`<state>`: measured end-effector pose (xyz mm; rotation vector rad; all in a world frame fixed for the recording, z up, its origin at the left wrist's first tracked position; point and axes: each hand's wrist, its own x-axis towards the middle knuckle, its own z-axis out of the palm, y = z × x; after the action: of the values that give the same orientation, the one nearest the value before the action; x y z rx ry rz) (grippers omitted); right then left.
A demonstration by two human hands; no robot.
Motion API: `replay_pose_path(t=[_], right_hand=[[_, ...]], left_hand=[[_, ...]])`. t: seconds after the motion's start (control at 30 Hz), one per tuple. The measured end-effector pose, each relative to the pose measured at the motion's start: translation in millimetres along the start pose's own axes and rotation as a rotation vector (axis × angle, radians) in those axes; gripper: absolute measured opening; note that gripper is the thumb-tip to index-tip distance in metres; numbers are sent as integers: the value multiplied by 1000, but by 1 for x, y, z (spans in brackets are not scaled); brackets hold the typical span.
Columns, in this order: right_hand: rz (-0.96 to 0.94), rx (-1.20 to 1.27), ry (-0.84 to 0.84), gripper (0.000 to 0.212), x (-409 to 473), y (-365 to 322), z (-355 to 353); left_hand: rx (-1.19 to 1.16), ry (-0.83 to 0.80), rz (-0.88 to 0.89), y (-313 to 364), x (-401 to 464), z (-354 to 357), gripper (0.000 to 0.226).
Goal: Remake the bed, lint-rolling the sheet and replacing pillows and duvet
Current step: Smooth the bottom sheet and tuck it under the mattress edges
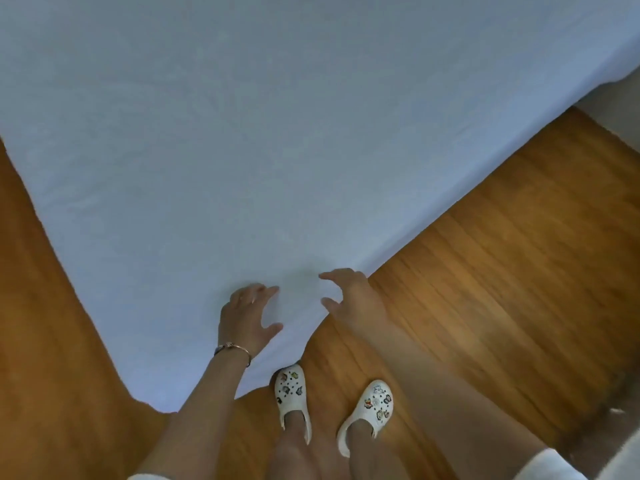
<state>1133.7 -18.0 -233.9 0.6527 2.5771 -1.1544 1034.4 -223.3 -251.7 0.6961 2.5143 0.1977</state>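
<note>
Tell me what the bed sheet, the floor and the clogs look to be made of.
Sheet: woven fabric, likely cotton, matte pale blue; it shows fine creases and drapes softly over the mattress edge.
Floor: wood or wood-look laminate, warm brown with a low sheen; narrow strips with grain lines.
Clogs: moulded foam or rubber, matte white; one-piece shells with vent holes and small charms.
</note>
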Motion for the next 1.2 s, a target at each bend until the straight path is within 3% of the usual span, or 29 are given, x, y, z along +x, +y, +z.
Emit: replay_pose_path(t=[0.17, 0.37, 0.5, 0.63, 0.8, 1.0, 1.1, 1.13, 1.2], right_hand=[[-248, -445, -252, 71, 48, -30, 50], [-359, -573, -97, 28, 74, -33, 72], [-292, -703, -246, 15, 88, -51, 68], [-185, -724, -331, 6, 89, -59, 62], [-188, -818, -500, 6, 74, -57, 63], [-200, -816, -459, 17, 64, -51, 69], [-241, -772, -434, 12, 62, -47, 70], [-264, -768, -420, 9, 61, -47, 71], [-286, -749, -386, 25, 57, -45, 74]], left_hand=[[5, 153, 8, -73, -28, 16, 55], [-54, 218, -33, -118, -45, 15, 39], [-114, 204, -83, -115, -40, 16, 36], [-228, 100, -131, -120, -42, 16, 16], [-283, 1, -86, -118, -71, 27, 25], [-309, 13, -78, -120, -71, 36, 10], [-266, 44, -48, -117, -71, 38, 6], [-225, 40, -36, -116, -73, 34, 7], [-147, 72, 43, -119, -72, 34, 29]])
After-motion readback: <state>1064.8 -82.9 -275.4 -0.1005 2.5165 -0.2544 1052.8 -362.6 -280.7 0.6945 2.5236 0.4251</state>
